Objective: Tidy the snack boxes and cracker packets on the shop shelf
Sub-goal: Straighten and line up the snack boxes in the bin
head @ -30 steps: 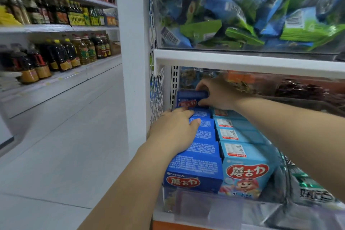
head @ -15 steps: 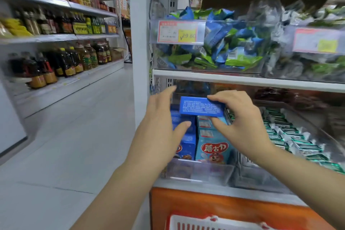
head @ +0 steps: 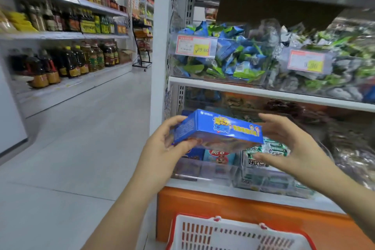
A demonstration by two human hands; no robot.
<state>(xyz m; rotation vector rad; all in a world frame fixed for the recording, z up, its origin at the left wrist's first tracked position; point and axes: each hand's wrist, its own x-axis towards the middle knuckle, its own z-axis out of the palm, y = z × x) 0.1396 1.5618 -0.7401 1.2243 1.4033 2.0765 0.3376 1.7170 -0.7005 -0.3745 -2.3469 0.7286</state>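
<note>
Holding a blue snack box [head: 219,130] out in front of the shelf, the person looks to be mid-task in the head view: this box is off its row and not yet put back. The left hand [head: 162,148] grips its left end, thumb under the bottom edge and fingers over the top. The right hand [head: 288,144] is spread wide at the box's right end, fingers fairly straight and holding nothing; whether it touches the card cannot be told. Just below the box, matching cartons [head: 219,155] stand in a clear plastic bin [head: 203,170]. Below its right end lie green-and-white cracker packets [head: 272,148], too blurred to judge their order. The box is a flat rectangular carton of glossy printed card with crisp edges; the packets are soft, shiny film. Well below the box sits a white slotted plastic basket [head: 233,235].
</note>
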